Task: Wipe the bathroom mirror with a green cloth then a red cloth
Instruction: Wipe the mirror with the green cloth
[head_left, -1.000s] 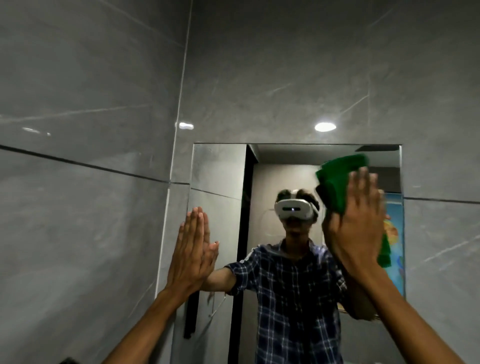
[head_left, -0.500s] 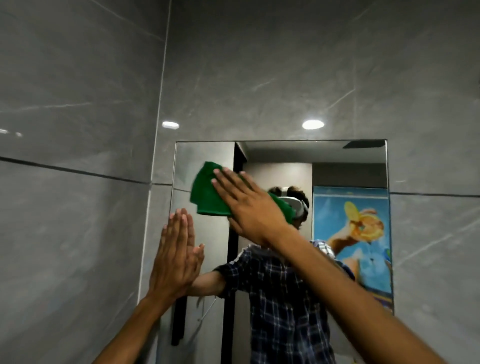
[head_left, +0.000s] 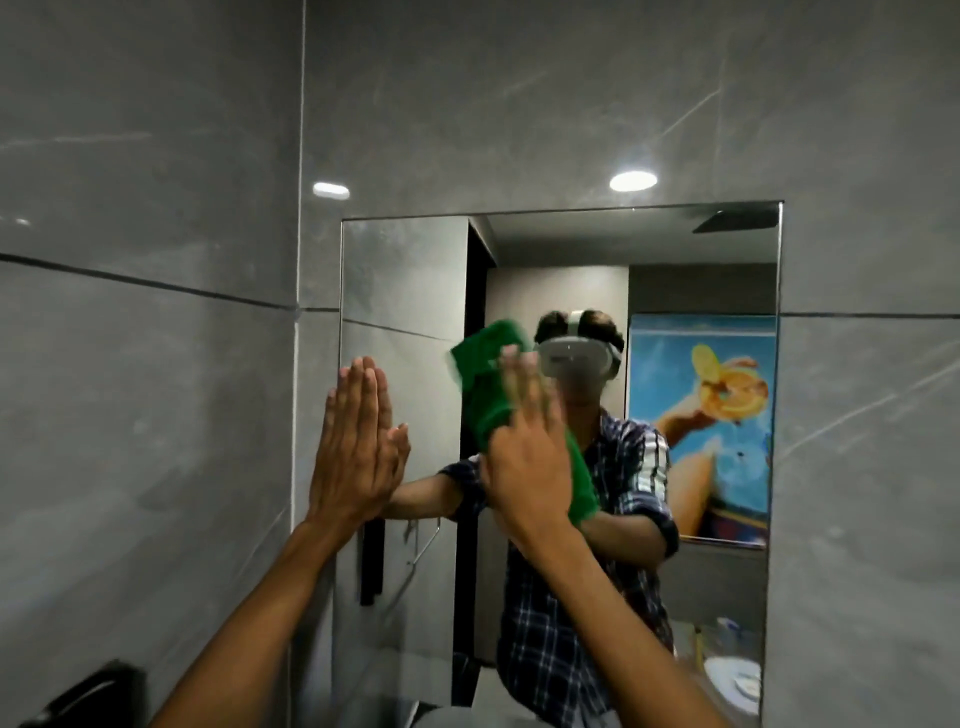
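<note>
**A Bathroom at Home**

This is a bathroom. Big grey tiles (head_left: 156, 389) cover the walls, shiny and smooth, with thin dark lines between them. A flat mirror (head_left: 405, 291) with no frame is set into the wall. Round ceiling lights shine back off the tiles (head_left: 632, 181). In the mirror you can see a dark doorway and a bright picture of orange fruit (head_left: 727, 384). Low in the mirror's corner sits something white and round, maybe a sink (head_left: 735, 680).
</note>
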